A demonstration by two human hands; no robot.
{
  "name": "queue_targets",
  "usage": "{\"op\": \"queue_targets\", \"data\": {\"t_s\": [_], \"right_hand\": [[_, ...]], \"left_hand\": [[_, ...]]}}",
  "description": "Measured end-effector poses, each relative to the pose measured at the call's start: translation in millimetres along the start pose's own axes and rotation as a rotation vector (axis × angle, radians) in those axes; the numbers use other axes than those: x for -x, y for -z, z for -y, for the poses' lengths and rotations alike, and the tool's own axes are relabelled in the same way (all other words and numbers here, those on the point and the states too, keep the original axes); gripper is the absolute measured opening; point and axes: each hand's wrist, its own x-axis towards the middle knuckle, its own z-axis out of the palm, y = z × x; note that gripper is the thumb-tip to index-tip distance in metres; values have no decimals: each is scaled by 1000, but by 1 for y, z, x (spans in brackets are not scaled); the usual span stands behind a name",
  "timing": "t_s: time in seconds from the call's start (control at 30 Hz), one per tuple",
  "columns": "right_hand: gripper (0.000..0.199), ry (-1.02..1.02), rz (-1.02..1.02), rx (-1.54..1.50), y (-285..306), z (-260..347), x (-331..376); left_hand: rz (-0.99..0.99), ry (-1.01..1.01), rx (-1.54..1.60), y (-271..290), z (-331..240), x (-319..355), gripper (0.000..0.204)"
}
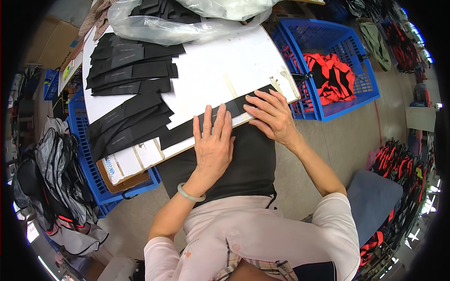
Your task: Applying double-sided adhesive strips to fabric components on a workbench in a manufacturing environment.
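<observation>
A long black fabric strip (178,135) lies along the near edge of a white board (201,70). My left hand (213,147) rests palm down across its middle, with the fingers stretched out. Farther right, my right hand (276,114) lies over the strip near its right end, fingers extended and slightly apart. Neither hand is closed around anything. On the board's left side, an upper pile of black strips (126,70) lies fanned out, each with a dark label patch. A lower pile of similar strips (129,122) sits closer to my left hand.
A clear plastic bag (164,33) with black pieces stands at the board's far edge. To the right, a blue crate (323,112) holds red-and-black straps (328,77). Another blue crate (84,159) stands under the board's left side. Black-and-red goods (398,164) hang at right.
</observation>
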Motion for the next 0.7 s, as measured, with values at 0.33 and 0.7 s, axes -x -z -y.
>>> {"op": "queue_targets", "data": {"t_s": [0.33,0.7], "right_hand": [[36,17,-64,16,-10,-4,4],[36,17,-52,5,-10,-4,3]], "left_hand": [[-128,27,-99,-25,-8,1,69],[-152,5,-105,-31,-5,3,72]]}}
